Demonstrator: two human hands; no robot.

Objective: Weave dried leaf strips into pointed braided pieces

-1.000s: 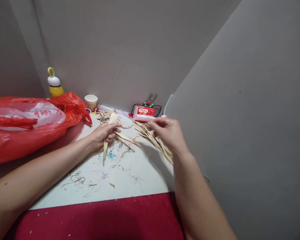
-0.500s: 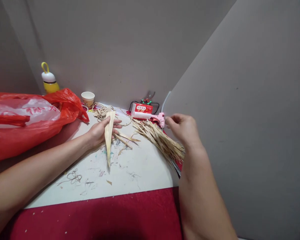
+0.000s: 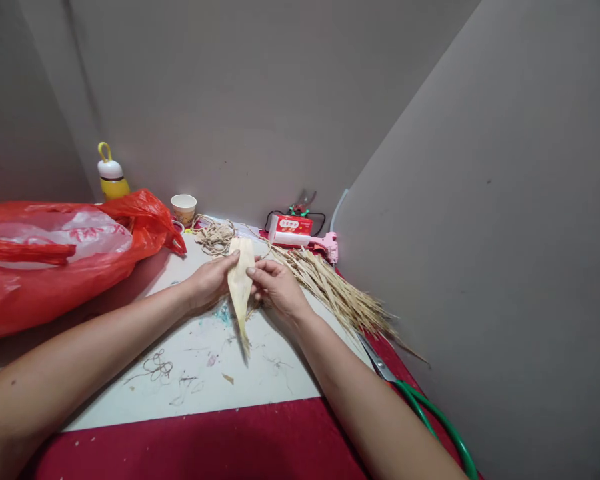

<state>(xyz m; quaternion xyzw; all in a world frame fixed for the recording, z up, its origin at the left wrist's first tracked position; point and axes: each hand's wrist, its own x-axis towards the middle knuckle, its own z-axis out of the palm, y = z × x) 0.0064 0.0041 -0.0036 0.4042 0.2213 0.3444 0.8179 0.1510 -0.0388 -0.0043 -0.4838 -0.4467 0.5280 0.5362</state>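
Note:
A pale, dried corn husk (image 3: 241, 277) hangs over the white board, broad at the top and tapering to a frayed point. My left hand (image 3: 213, 280) grips its upper left edge, thumb on the front and fingers behind. From the other side, my right hand (image 3: 279, 288) pinches the husk's right edge between thumb and fingers. Just beyond the right hand lies a bundle of dry, narrow straw-coloured strips (image 3: 335, 290). The pieces beneath the husk are mostly hidden by my hands.
Green-handled scissors (image 3: 443, 417) lie by my right forearm. Along the back are a pink-and-white glue gun (image 3: 331, 247), a red box (image 3: 295, 225), coiled twine (image 3: 215, 237), a paper cup (image 3: 184, 211) and a yellow bottle (image 3: 113, 179). A red plastic bag (image 3: 45, 293) fills the left.
My right hand has come left from beside the glue gun and taken hold of the husk's right edge. The husk now faces me more broadly. The scissors have come into view.

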